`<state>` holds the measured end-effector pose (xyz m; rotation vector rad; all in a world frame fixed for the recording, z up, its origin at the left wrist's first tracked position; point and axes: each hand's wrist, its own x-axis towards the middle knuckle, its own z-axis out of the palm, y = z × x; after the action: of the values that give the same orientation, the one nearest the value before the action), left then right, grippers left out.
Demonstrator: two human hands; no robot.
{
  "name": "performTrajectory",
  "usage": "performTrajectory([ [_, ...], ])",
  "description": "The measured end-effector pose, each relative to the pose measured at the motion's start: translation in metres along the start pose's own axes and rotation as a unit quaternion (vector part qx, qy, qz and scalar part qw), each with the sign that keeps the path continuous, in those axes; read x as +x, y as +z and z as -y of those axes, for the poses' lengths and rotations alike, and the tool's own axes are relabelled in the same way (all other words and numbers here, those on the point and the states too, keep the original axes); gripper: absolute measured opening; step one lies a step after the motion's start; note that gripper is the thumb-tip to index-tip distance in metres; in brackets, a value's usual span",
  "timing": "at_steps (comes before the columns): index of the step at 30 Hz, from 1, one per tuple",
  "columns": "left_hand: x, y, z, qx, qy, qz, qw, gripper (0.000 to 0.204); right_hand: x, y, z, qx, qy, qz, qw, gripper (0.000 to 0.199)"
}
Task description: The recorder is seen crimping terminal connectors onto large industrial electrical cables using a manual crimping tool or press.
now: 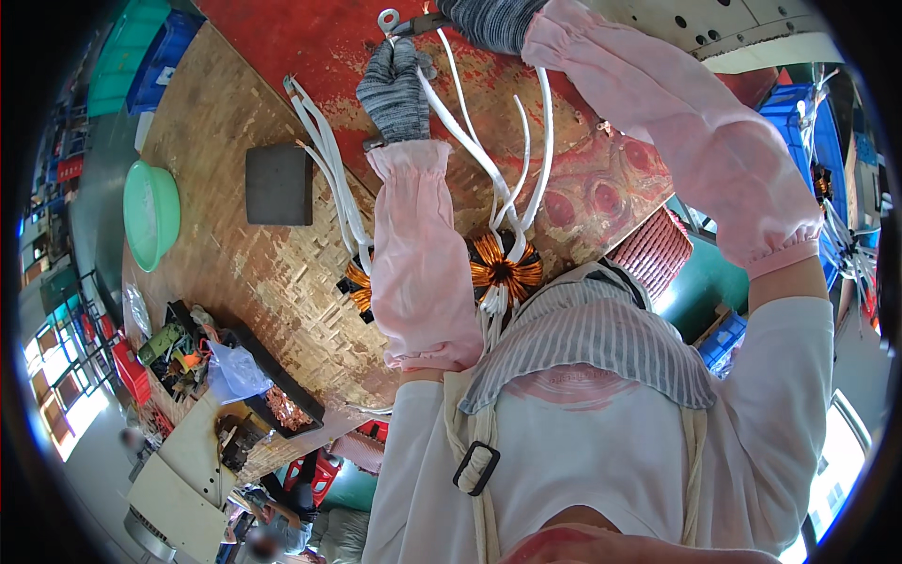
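Note:
My left hand (395, 89), in a grey knitted glove, is closed around the end of a white insulated wire (462, 139). A metal ring terminal (388, 19) sticks up past its fingertips. My right hand (493, 21), gloved alike and partly cut off by the upper edge, grips a dark hand tool that looks like pliers (423, 24). The tool's jaws meet the terminal's neck. The wire runs down to a copper-wound toroidal coil (505, 268) near my body, from which several other white leads rise. A second coil (359, 287) is half hidden behind my left sleeve.
On the worn wooden table (216, 122) lie a dark square block (279, 185) and a bundle of white leads (329, 160). A green basin (151, 216) sits at the left. Lower left are a black tray of copper bits (291, 411) and a plastic bag (237, 371).

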<state>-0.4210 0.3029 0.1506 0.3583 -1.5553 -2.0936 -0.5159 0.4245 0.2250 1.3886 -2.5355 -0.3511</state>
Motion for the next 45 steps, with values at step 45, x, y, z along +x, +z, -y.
performTrajectory([
  [45,0.011,0.008,-0.007,-0.139,-0.064,0.027,0.988,0.012,0.014,-0.011,0.008,0.070,-0.003,0.029,0.997,0.024],
])
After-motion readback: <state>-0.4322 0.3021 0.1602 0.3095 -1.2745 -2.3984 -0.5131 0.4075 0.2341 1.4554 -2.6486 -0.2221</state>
